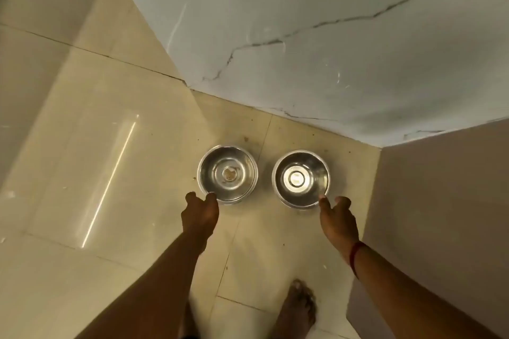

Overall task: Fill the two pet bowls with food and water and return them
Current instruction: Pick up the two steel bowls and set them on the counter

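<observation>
Two round steel pet bowls stand side by side on the beige tiled floor, in a corner below a marble wall. The left bowl (227, 173) has a few brown crumbs at its centre. The right bowl (300, 177) looks bare and shiny inside. My left hand (199, 213) reaches down to the left bowl, thumb tip touching its near rim. My right hand (338, 221) reaches to the right bowl, a fingertip at its near rim. Neither hand is closed around a bowl; the fingers are apart.
A white marble wall (316, 36) with dark veins rises behind the bowls. A plain beige wall (440, 215) closes the right side. My bare foot (298, 308) stands on the tiles behind the bowls. Small crumbs dot the floor (96, 159) around them.
</observation>
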